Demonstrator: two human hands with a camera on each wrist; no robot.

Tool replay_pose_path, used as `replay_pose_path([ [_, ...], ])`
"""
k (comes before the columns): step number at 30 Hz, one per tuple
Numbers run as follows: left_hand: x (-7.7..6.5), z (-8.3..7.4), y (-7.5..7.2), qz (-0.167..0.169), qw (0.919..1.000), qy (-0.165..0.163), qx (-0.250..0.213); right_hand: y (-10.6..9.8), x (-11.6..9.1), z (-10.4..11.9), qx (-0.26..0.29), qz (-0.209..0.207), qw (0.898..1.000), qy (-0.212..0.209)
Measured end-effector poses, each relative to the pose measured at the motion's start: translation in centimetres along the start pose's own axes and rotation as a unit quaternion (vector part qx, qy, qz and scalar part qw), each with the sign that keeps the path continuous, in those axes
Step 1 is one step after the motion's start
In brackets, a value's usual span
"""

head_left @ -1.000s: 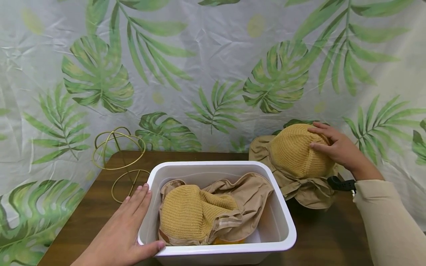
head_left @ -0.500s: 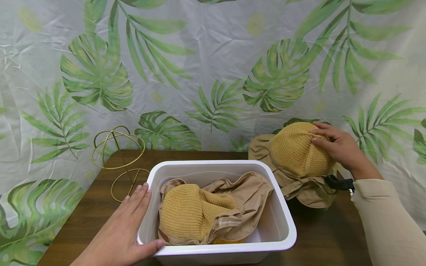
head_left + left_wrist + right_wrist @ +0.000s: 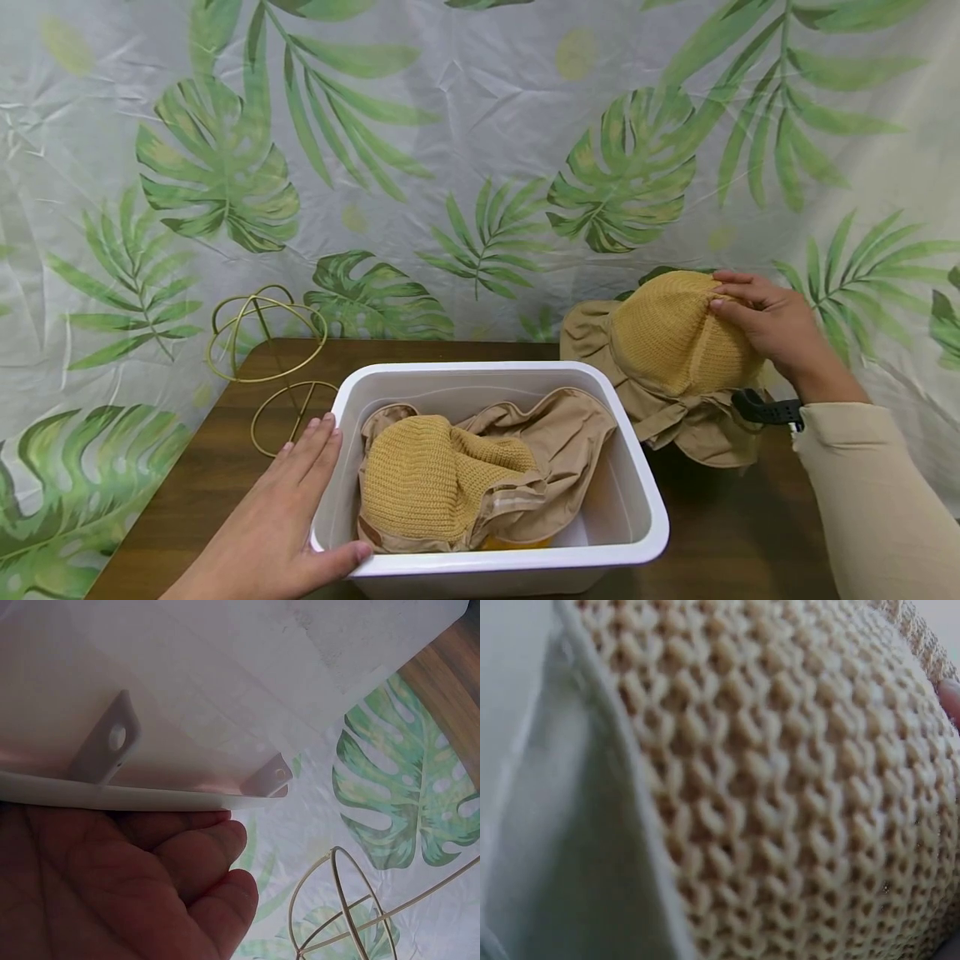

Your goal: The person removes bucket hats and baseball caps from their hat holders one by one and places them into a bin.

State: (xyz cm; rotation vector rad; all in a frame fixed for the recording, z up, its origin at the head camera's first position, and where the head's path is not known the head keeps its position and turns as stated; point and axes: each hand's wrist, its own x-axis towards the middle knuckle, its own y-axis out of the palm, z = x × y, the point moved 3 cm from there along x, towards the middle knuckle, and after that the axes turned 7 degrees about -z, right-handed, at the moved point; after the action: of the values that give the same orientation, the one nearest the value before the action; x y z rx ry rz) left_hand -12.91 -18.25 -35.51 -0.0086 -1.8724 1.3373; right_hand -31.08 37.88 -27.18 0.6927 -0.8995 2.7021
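A hat [image 3: 663, 333] with a mustard knitted crown and a tan cloth brim sits at the back right. My right hand [image 3: 783, 325] pinches the top of its crown between thumb and fingers. The knit [image 3: 780, 780] fills most of the right wrist view, beside an edge of brim cloth [image 3: 585, 802]. My left hand [image 3: 270, 508] rests on the left rim of a white plastic tub [image 3: 525, 560], fingers extended along its edge. Inside the tub lies a second, crumpled hat [image 3: 412, 479] of the same knit and tan cloth. Whatever supports the first hat is hidden beneath its brim.
A gold wire stand [image 3: 268, 333] stands left of the tub, near the back edge of the dark wooden table [image 3: 202, 492]. Behind hangs a leaf-print cloth [image 3: 480, 150]. Something orange [image 3: 517, 543] shows under the hat in the tub.
My right hand has shifted slightly up and right, drawing the knitted crown into a peak with it. The left hand and the tub have stayed in place.
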Motion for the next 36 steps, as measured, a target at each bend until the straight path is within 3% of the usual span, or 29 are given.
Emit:
replay_pose_path([
  [14,0.0,0.0,0.0,0.001,1.0000,0.001,0.002,-1.4,0.8,3.8,0.053,-0.062,0.996,-0.036],
  [22,-0.1,0.0,-0.1,0.005,1.0000,-0.005,0.004,-1.7,0.8,6.1,0.072,-0.067,0.994,-0.047],
  [28,-0.1,-0.1,0.0,0.007,0.9999,-0.008,0.003,-2.0,1.2,8.0,0.056,-0.080,0.992,-0.074],
  [36,-0.1,-0.1,0.0,0.007,0.9999,-0.011,0.002,-2.6,1.3,10.1,0.010,-0.091,0.993,-0.076],
])
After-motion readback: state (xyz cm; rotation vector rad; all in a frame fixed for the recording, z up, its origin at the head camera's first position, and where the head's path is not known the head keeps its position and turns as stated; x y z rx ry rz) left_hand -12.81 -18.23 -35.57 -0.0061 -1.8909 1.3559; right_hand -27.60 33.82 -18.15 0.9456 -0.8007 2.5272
